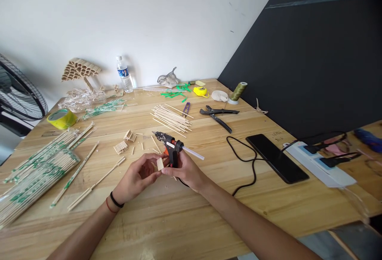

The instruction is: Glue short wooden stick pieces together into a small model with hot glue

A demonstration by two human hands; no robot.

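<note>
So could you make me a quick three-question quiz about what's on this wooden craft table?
1. True or false: the left hand holds a small block of glued wooden sticks.
2. What does the right hand grip? A) black pliers B) black-and-orange hot glue gun C) yellow tape roll
3. Fill in: the flat black phone lies to the ____ of both hands on the light wooden table.

Key:
1. True; fingertips pinch it.
2. B, the black-and-orange hot glue gun, glue stick sticking out the back.
3. Right, beside the white power strip.
</note>
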